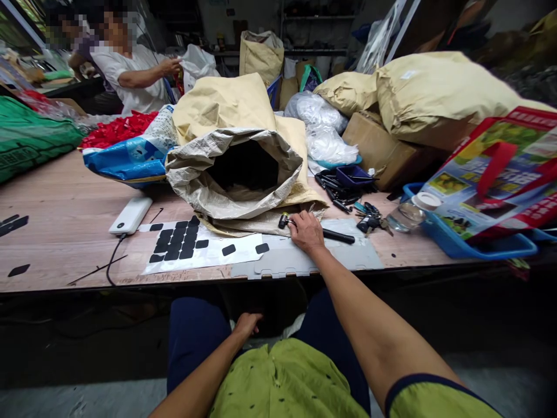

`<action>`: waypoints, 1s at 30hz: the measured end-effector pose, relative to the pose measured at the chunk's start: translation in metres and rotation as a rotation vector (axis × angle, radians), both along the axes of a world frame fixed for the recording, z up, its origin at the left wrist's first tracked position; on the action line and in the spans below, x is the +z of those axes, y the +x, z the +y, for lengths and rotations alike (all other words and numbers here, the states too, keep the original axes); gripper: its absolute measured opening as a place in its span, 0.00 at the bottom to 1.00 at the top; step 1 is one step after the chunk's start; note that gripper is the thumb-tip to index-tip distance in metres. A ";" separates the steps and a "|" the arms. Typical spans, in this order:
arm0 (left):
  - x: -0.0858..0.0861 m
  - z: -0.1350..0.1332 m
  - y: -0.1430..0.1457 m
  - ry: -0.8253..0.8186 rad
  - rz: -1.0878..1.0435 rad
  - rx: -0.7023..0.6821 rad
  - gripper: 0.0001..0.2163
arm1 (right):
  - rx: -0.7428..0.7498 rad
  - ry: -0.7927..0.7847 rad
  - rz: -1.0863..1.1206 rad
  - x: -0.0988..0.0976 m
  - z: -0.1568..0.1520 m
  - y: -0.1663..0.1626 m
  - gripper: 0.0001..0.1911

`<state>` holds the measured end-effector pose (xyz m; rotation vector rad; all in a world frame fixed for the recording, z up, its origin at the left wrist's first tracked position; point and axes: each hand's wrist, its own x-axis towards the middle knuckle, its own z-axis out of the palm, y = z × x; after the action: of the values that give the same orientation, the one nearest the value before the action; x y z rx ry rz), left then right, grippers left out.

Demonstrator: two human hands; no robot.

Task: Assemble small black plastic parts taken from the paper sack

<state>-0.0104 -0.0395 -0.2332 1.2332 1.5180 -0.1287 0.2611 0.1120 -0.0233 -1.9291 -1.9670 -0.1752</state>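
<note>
My right hand [306, 231] rests on the wooden table [65, 232], its fingers closed around a black rod-shaped tool [337, 235] that has a small metal head [283, 220] at its left end. The tool lies on a grey plastic sheet [348, 255] in front of an open paper sack [235, 174]. My left hand [246, 325] hangs below the table edge between my knees, fingers curled; whether it holds anything is hidden. A white backing sheet [209, 255] with several black stickers [176, 241] lies to the left of my right hand.
A white power bank [130, 215] with a black cable sits at left. Black parts and a blue tray [352, 176], keys [369, 219], a blue basket [478, 247] holding a red printed bag [500, 168], and tan sacks [435, 93] crowd the right. A person [130, 69] sits at the far left.
</note>
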 end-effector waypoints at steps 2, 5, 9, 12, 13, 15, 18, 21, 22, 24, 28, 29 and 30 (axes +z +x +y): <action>0.003 -0.008 0.003 -0.008 -0.040 -0.179 0.19 | -0.005 -0.002 -0.002 0.000 0.000 0.000 0.11; 0.010 -0.020 0.004 -0.030 -0.071 -0.495 0.20 | -0.007 0.001 -0.007 -0.001 0.001 0.000 0.11; 0.019 -0.025 0.002 -0.072 -0.052 -0.731 0.14 | -0.003 0.003 -0.010 0.000 0.000 -0.001 0.11; 0.025 -0.021 0.000 -0.075 -0.054 -0.808 0.15 | -0.006 -0.002 -0.007 0.000 0.000 -0.001 0.11; 0.027 -0.019 -0.001 -0.067 -0.051 -0.822 0.15 | -0.007 -0.003 -0.005 0.000 0.000 -0.001 0.11; 0.031 -0.017 -0.002 -0.030 -0.025 -0.827 0.14 | -0.011 -0.003 -0.003 0.000 0.000 -0.001 0.11; 0.038 -0.019 0.000 0.047 0.051 -0.805 0.11 | -0.012 -0.004 -0.004 0.001 0.000 -0.001 0.11; 0.049 -0.025 0.007 0.164 0.091 -0.793 0.13 | -0.006 -0.002 -0.017 0.002 0.000 0.000 0.10; 0.055 -0.026 0.010 0.226 0.095 -0.802 0.14 | -0.005 0.000 -0.019 0.002 -0.001 0.000 0.10; 0.069 -0.027 0.013 0.361 0.096 -0.844 0.17 | -0.003 0.007 -0.018 0.002 -0.001 0.000 0.10; 0.099 -0.017 0.015 0.563 0.082 -0.942 0.13 | -0.007 0.014 -0.007 0.001 -0.001 0.001 0.10; 0.103 -0.013 0.017 0.589 0.089 -0.964 0.11 | -0.007 0.014 -0.005 0.000 -0.001 0.001 0.10; 0.106 -0.010 0.019 0.604 0.102 -0.987 0.11 | -0.004 0.013 -0.004 0.000 -0.001 0.002 0.10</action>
<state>0.0085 -0.0491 -0.1275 2.4191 0.9110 -0.3977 0.2627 0.1110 -0.0230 -1.9263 -1.9596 -0.1928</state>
